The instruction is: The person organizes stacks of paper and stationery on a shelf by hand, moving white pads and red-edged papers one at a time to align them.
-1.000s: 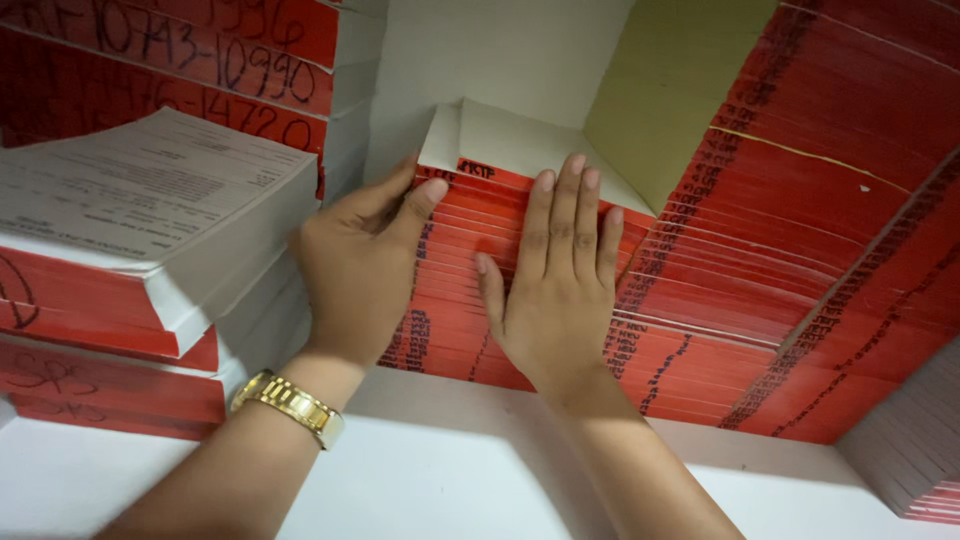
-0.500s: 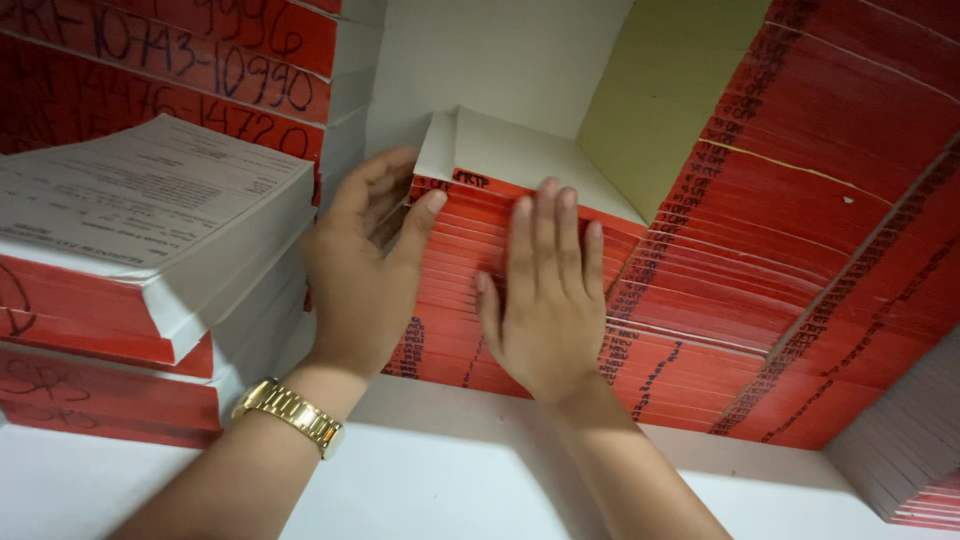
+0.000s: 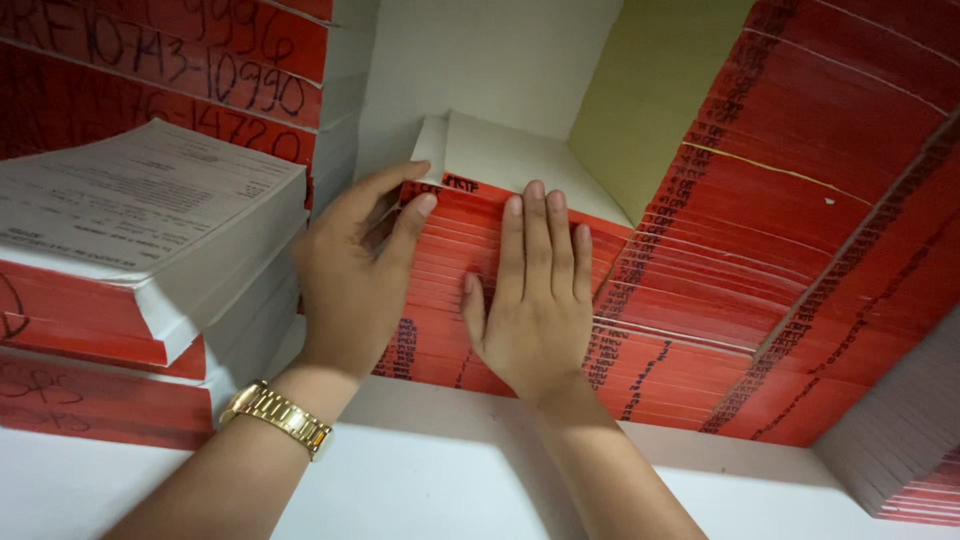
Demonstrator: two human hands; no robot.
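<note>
Basically, left hand (image 3: 350, 270) curls at the left edge of the red-spined pad stack (image 3: 480, 290), thumb on the spines, grasping nothing. Right hand (image 3: 530, 300) lies flat, fingers toward 12 o'clock. Stack's spines run 9-to-3; both hands touch it.

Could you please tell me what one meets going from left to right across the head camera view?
White-topped pad stack with red edges → gold wristwatch → left hand → right hand → yellow-green sheet → leaning red-edged pad stacks.
</note>
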